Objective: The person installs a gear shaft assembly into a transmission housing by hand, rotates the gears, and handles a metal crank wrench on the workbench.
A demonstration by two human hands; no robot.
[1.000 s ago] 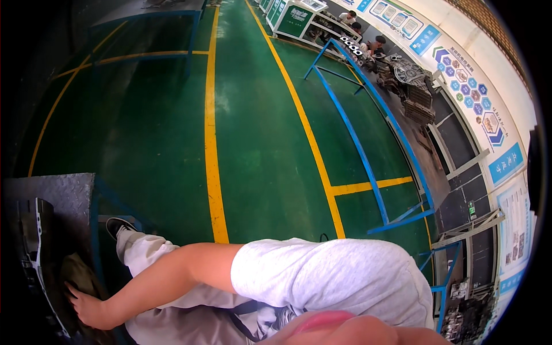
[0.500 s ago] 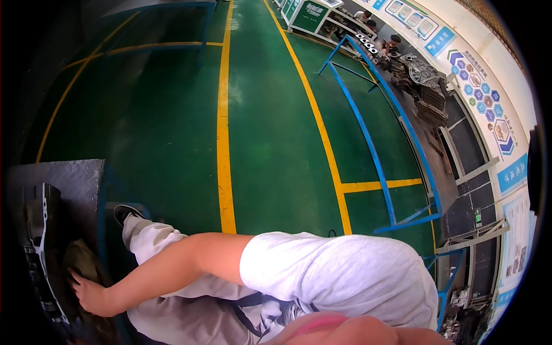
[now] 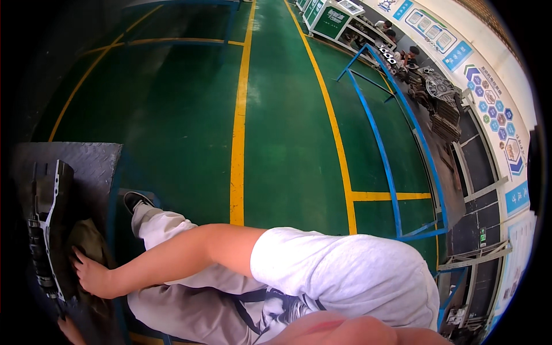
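Note:
My right hand (image 3: 95, 278) lies with its fingers apart on an olive-brown cloth-like thing (image 3: 87, 237) at the left, its fingertips near the edge of a dark part. Beside it stretches a long black part (image 3: 39, 253) with ribbed, cylindrical sections and a thin rod at its far end. A pale metal strip with holes (image 3: 56, 201) runs alongside. Low in the left corner, my left hand (image 3: 70, 332) shows only in part, close to the near end of the black part. Its fingers are too dark and cut off to make out.
A metal-topped bench (image 3: 103, 158) carries these things. Green floor with yellow lines (image 3: 237, 144) stretches ahead. On the right stand a blue frame (image 3: 376, 132) and a table with metal machine parts (image 3: 443, 109). Several people (image 3: 409, 56) are by a green-and-white cabinet (image 3: 330, 22).
The whole view has shifted, bringing more of the bench and the black part into sight. My left hand now shows at the lower left. My right hand stays on the olive-brown thing.

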